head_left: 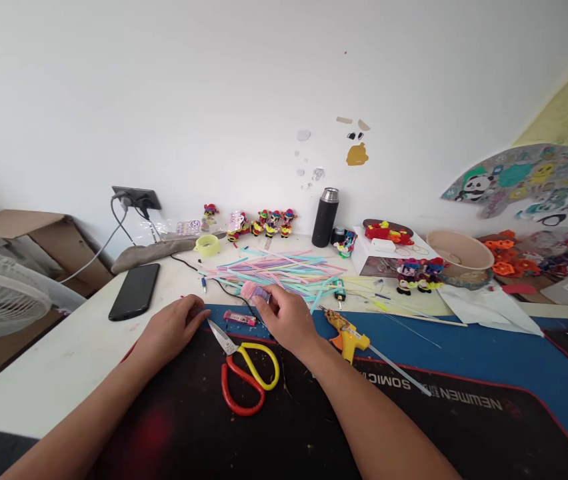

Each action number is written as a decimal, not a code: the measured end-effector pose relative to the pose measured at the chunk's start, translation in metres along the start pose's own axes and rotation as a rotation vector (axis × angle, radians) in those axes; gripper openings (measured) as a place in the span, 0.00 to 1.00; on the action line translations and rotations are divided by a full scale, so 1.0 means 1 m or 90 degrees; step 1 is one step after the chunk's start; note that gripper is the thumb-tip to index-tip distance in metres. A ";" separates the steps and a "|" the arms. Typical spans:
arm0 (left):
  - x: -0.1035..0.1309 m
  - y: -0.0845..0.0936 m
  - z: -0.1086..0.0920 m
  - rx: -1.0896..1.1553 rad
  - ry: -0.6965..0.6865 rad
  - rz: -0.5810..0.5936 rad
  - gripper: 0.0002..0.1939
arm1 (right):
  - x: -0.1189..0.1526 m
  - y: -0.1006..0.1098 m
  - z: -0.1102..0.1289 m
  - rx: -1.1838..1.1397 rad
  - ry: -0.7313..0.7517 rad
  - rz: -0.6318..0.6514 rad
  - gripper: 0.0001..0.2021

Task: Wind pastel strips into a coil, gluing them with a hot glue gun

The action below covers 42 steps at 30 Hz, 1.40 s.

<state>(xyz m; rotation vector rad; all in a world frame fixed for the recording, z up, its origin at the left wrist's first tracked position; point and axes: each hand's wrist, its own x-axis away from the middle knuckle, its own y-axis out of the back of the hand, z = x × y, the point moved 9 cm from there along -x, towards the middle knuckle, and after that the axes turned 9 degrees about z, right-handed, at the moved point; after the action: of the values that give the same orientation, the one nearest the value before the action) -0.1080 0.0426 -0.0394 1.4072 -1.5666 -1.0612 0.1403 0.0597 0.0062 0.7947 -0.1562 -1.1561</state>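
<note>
One fuzzy piece (251, 290), likely light, squashable; your right hand (289, 319) pinches purple end, best held gently there. Left hand (174, 328) near scissors (231, 349): can't tell whether grip's closed.

Left forearm (99, 393): bare, entering near left, slanting to the far right. Left hand (177, 325): fingers loosely curled, back upward. Right forearm (364, 407): bare, entering near right, slanting to the far left. Right hand (287, 317): fingers bent, closed in a grip, thumb toward the left. Hands: well apart.
</note>
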 end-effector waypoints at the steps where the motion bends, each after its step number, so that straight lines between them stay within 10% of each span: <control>1: -0.001 -0.001 -0.002 -0.037 0.003 0.014 0.19 | -0.001 -0.002 -0.001 0.018 0.003 0.007 0.16; 12: -0.006 -0.010 -0.015 -0.276 0.091 0.161 0.25 | -0.003 -0.014 -0.003 -0.005 -0.003 0.064 0.16; 42: -0.092 -0.001 0.013 -0.300 0.112 0.128 0.27 | -0.038 -0.019 -0.003 -0.073 -0.028 0.106 0.15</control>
<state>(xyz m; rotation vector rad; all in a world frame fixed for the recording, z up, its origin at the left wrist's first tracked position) -0.1109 0.1357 -0.0463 0.9718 -1.2022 -1.0645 0.1109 0.0907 0.0030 0.6432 -0.1877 -1.0165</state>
